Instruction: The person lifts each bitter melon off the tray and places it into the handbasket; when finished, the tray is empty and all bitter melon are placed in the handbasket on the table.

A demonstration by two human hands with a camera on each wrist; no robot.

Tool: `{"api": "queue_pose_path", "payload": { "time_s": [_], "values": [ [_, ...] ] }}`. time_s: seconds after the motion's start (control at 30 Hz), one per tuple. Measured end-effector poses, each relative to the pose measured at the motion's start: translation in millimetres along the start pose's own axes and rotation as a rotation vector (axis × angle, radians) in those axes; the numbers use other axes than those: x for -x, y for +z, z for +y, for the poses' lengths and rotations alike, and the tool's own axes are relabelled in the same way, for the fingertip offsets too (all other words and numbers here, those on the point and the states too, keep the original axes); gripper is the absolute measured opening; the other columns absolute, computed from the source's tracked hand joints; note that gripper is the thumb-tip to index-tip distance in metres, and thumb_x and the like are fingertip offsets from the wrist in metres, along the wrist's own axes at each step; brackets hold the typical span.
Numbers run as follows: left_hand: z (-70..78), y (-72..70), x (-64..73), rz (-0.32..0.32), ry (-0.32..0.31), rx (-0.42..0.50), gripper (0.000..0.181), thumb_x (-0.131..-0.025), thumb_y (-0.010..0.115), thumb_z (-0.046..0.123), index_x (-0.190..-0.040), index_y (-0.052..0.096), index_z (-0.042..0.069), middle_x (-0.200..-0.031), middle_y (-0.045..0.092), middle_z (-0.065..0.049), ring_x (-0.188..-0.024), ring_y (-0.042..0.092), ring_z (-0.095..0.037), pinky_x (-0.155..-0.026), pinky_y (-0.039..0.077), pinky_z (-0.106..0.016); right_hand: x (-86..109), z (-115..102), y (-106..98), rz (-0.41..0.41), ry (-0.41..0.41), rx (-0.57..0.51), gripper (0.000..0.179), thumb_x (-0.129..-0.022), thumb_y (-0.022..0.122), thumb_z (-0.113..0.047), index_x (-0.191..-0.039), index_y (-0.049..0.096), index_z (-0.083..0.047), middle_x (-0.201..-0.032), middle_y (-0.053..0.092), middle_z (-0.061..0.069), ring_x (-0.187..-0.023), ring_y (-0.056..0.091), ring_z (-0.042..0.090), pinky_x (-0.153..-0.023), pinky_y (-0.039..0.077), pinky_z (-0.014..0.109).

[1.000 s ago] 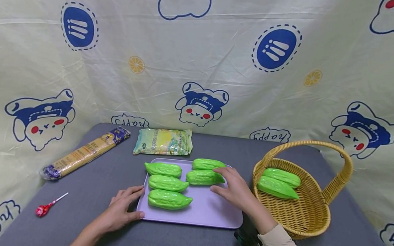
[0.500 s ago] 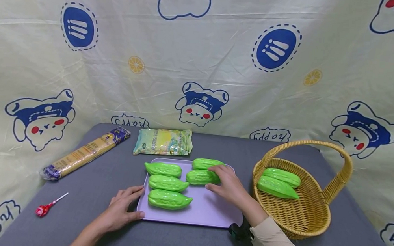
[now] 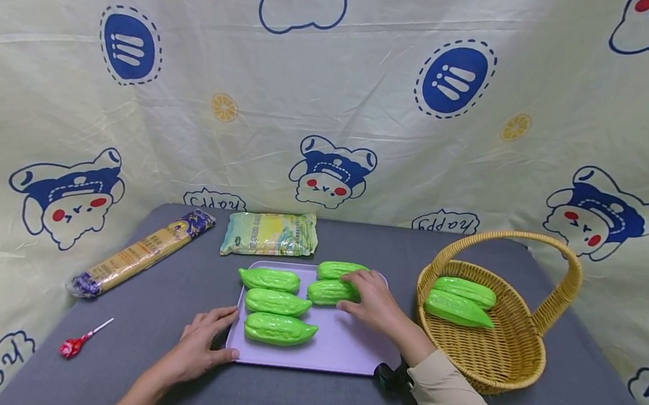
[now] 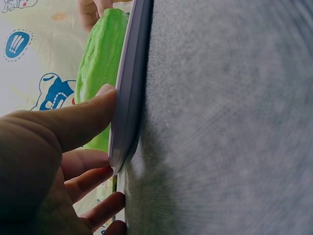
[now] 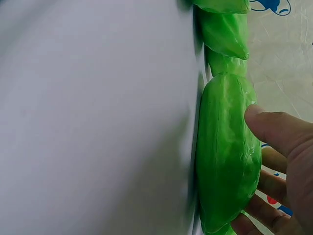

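Several shiny green bitter melons lie on a lilac tray [image 3: 345, 354]: three in a left column, two at the back right. My right hand [image 3: 376, 305] holds the nearer right-hand bitter melon [image 3: 329, 292]; in the right wrist view its thumb [image 5: 276, 127] presses one side of the bitter melon [image 5: 227, 152], with the fingers round the far side. My left hand [image 3: 199, 344] rests against the tray's front left corner. The left wrist view has its thumb [image 4: 88, 117] against the tray rim [image 4: 128, 98] and relaxed fingers at the corner.
A wicker basket [image 3: 482, 361] with a tall handle stands right of the tray, two bitter melons [image 3: 458, 306] inside. Behind the tray lies a soft green-yellow packet [image 3: 270, 234]. To the left are a long noodle packet [image 3: 143, 253] and a red lollipop [image 3: 71, 346].
My right hand has shifted a little left and closed round the nearer right-hand bitter melon, which still lies on the tray. My left hand has stayed at the tray corner.
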State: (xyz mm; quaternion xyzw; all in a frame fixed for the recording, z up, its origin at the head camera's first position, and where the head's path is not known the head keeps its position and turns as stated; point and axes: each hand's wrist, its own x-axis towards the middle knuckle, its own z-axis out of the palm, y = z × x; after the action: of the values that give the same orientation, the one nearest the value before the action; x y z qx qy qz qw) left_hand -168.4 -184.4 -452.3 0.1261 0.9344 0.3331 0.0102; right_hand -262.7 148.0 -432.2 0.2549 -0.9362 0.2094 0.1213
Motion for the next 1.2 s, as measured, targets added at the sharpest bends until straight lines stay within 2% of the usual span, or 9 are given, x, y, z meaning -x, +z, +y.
{"api": "queue_pose_path", "payload": {
  "time_s": [0.37,0.6,0.87,1.07,1.2],
  "values": [
    [1.0,0.5,0.8,-0.001,-0.01,0.007,0.069,-0.076,0.076,0.03,-0.135,0.05,0.004,-0.141,0.048,-0.008,-0.121,0.041,-0.029,-0.095,0.027,-0.05,-0.4,2,2,-0.013,-0.005,0.029,0.049,-0.074,0.078,-0.029,-0.116,0.064,-0.007,-0.11,0.062,0.009,-0.101,0.052,0.028,-0.094,0.038,0.046],
    [1.2,0.0,0.9,0.003,-0.007,0.005,0.07,-0.076,0.076,0.03,-0.135,0.05,0.004,-0.142,0.047,-0.009,-0.121,0.041,-0.03,-0.095,0.028,-0.05,3.8,5,4,-0.01,0.009,-0.006,0.049,-0.074,0.079,-0.027,-0.116,0.064,-0.007,-0.106,0.059,0.008,-0.106,0.053,0.029,-0.093,0.041,0.045],
    [0.1,0.5,1.2,-0.003,-0.014,0.003,0.07,-0.076,0.076,0.031,-0.135,0.051,0.004,-0.142,0.048,-0.008,-0.121,0.041,-0.03,-0.095,0.028,-0.05,9.1,5,5,-0.022,0.059,-0.065,0.046,-0.076,0.078,-0.026,-0.115,0.062,-0.009,-0.113,0.06,0.008,-0.112,0.055,0.029,-0.096,0.043,0.047],
    [-0.6,1.4,0.9,0.0,-0.013,-0.001,0.069,-0.076,0.076,0.03,-0.135,0.051,0.005,-0.142,0.048,-0.007,-0.122,0.041,-0.03,-0.095,0.028,-0.05,12.6,7,5,-0.009,0.065,-0.06,0.045,-0.077,0.077,-0.025,-0.116,0.062,-0.008,-0.111,0.062,0.007,-0.109,0.057,0.027,-0.092,0.045,0.046],
    [-0.3,1.2,0.5,-0.003,-0.012,0.0,0.069,-0.076,0.076,0.03,-0.136,0.05,0.005,-0.142,0.047,-0.007,-0.123,0.041,-0.03,-0.095,0.028,-0.051,14.5,8,4,-0.022,0.09,-0.056,0.047,-0.079,0.075,-0.027,-0.12,0.061,-0.008,-0.115,0.063,0.008,-0.112,0.057,0.028,-0.094,0.044,0.046]
  ]
}}
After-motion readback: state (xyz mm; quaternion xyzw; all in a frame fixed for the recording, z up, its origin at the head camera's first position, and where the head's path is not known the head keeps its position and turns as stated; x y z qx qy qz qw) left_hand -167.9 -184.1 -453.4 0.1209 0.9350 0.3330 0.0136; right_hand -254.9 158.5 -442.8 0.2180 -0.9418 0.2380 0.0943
